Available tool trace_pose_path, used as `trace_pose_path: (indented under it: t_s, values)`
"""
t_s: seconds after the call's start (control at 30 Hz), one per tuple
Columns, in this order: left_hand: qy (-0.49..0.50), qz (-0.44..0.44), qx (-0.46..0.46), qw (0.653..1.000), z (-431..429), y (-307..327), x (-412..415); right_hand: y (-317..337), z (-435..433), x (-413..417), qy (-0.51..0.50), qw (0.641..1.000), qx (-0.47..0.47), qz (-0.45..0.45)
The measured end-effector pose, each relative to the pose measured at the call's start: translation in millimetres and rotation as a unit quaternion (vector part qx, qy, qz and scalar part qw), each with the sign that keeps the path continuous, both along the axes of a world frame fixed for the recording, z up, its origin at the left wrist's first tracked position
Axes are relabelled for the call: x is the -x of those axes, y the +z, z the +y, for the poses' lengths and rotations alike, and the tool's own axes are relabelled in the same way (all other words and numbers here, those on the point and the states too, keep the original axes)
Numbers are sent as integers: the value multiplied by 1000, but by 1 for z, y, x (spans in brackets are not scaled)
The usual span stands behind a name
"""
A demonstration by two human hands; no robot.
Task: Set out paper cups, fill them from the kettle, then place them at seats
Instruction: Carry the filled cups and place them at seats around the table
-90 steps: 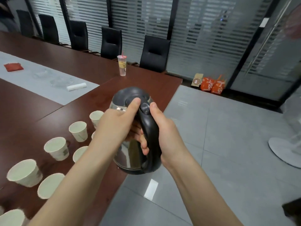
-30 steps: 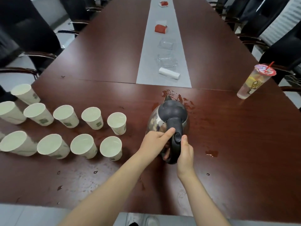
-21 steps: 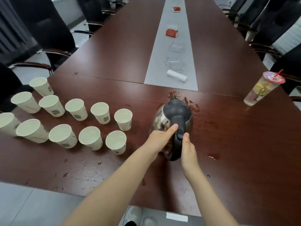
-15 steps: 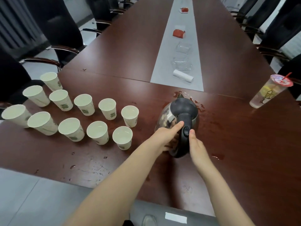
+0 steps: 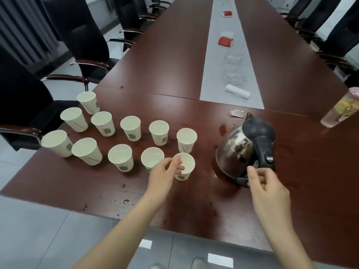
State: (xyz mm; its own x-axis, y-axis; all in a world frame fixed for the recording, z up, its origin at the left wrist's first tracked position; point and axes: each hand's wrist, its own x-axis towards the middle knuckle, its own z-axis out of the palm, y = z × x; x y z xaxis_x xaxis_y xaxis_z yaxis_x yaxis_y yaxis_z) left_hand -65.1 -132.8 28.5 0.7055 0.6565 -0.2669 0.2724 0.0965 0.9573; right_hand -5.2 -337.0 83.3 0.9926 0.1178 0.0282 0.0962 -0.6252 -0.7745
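Head view: the left hand (image 5: 165, 174) is at the nearest white paper cup with a green leaf print (image 5: 185, 168). Its fingers are half curled, and the thumb and forefinger lie against the near wall and rim. I cannot tell whether they are gripping it. The right hand (image 5: 267, 184) hovers relaxed and loosely curled, holding nothing, just beside the foot of the handle of the rounded steel kettle with black lid and handle (image 5: 237, 150). That kettle stands upright on the dark red-brown wooden desk (image 5: 213, 202), to the right of the cups.

The step in hand looks like taking up the 1st cup to carry it to a seat. A thin paper wall buckles easily, so the hold should be light and set around the middle of the wall, not pinched at the rim. The neighbouring cup (image 5: 152, 159) stands just beside it, so the lift should go straight up before it moves sideways, with the cup kept level. Spilled drops (image 5: 125, 201) dot the desk, so the cup's base may be wet and may drip.

All 11 paper cups stand upright in 2 loose rows that run left toward a black office chair (image 5: 85, 45). They are off-white and tapered, most with the green print showing. The reached cup sits at the right end of the near row, the closest one to the kettle. Faint rings inside several suggest water, but the level cannot be read.
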Motion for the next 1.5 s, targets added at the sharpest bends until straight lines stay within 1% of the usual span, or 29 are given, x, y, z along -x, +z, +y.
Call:
trace_pose_path:
  t_s: [0.1, 0.17, 0.23, 0.3, 0.37, 0.47, 0.63, 0.8, 0.87, 1.13, 1.23, 1.3, 1.4, 1.5]
  values:
    - [112, -17, -26, 993, 23, -14, 24, -38, 33, 1, 51, 991, -92, 85]
    - [170, -7, -21, 985, 37, -26, 32, -67, 57, 1, 77, 983, -116, 123]
    - [181, 4, -5, 983, 45, -41, 35, -92, 78, 0, 103, 977, -118, 148]
    - [172, 20, 2, 985, 50, -57, 35, -113, 93, -4, 130, 970, -115, 168]
    - [141, 31, 2, 990, 53, -74, 31, -129, 104, -8, 150, 963, -119, 190]
    - [94, 12, 26, 995, 58, -91, 23, -143, 114, -14, 165, 958, -111, 205]
    - [57, -22, 37, 997, 73, -107, 6, -153, 129, -24, 172, 962, -131, 165]
    - [14, -28, -27, 999, 84, -113, -7, -157, 139, -31, 174, 959, -171, 143]
    - [12, -30, -36, 999, 85, -114, -10, -159, 140, -33, 172, 958, -181, 143]
    - [25, -38, -27, 999, 87, -113, -12, -163, 145, -36, 163, 953, -208, 146]
    - [30, -70, -27, 997, 82, -108, -14, -160, 146, -34, 168, 947, -228, 151]
    - [21, -86, -29, 996, 78, -101, -13, -154, 146, -32, 174, 940, -253, 150]
    - [25, -104, -27, 994, 78, -93, -12, -143, 146, -31, 189, 918, -308, 164]
    - [34, -111, -19, 993, 77, -84, -9, -133, 144, -31, 201, 903, -334, 178]
